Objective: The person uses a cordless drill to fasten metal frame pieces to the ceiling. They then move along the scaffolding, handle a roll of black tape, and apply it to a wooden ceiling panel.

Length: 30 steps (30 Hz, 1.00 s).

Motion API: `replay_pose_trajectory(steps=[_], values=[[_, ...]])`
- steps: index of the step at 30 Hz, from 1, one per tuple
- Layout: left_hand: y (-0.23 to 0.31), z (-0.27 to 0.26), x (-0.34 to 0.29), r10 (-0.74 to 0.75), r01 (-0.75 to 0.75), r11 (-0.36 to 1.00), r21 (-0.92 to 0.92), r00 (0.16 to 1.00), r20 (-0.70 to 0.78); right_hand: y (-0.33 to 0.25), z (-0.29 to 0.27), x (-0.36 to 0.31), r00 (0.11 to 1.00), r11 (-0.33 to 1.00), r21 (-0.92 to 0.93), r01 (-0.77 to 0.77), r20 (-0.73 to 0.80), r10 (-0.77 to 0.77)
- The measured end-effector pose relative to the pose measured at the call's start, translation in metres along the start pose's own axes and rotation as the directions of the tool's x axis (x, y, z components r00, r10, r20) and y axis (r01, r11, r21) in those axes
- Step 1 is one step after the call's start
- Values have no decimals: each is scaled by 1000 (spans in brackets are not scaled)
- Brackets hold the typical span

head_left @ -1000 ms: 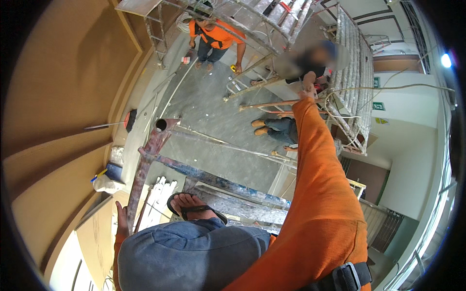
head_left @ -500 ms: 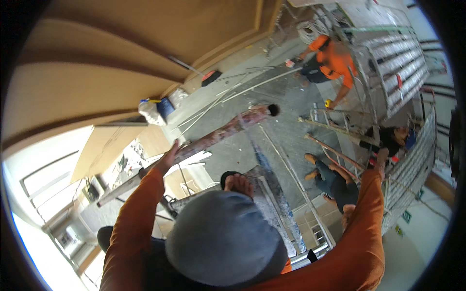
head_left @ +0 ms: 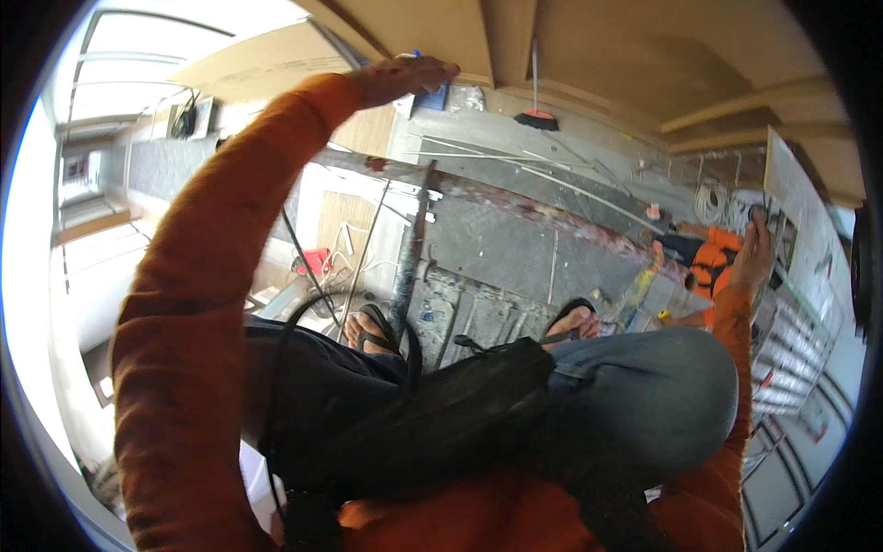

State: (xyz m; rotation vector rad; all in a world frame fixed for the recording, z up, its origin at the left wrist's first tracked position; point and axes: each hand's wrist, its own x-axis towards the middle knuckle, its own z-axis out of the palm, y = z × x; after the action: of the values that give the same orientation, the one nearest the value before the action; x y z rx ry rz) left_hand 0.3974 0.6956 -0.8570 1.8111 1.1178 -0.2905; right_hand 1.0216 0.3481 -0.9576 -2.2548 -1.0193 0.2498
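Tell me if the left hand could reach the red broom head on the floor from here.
Probably not. The left hand is stretched up against the ceiling panel, while the red broom head lies far below on the floor, beyond the paint-spattered scaffold bar under the sandalled feet.

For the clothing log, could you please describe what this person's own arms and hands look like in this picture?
Both arms wear long orange sleeves of plain, slightly creased fabric, reaching to the wrists, with no markings visible. The left hand and the right hand are bare: no gloves show, and no watch or rings can be made out. A black strap loops beside the left sleeve.
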Motion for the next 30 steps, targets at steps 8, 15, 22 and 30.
replay_pose_trajectory(steps=[8, 15, 22, 30], values=[[-113, -28, -206, -108, 52, 956, -289, 977, -181, -291, 92, 44, 753, 806, 143, 575, 292, -589], [-140, -4, -240, -230, 57, 824, -564, 943, -241, -424, 134, 1, 644, 784, 416, 460, 452, -618], [-35, -30, -225, 409, -121, 45, -992, 908, -93, -535, 149, -57, 550, 652, 592, 474, 379, -744], [97, -30, -279, 405, -532, 353, -770, 829, -387, -604, 92, -106, 542, 545, 835, 69, 428, -724]])
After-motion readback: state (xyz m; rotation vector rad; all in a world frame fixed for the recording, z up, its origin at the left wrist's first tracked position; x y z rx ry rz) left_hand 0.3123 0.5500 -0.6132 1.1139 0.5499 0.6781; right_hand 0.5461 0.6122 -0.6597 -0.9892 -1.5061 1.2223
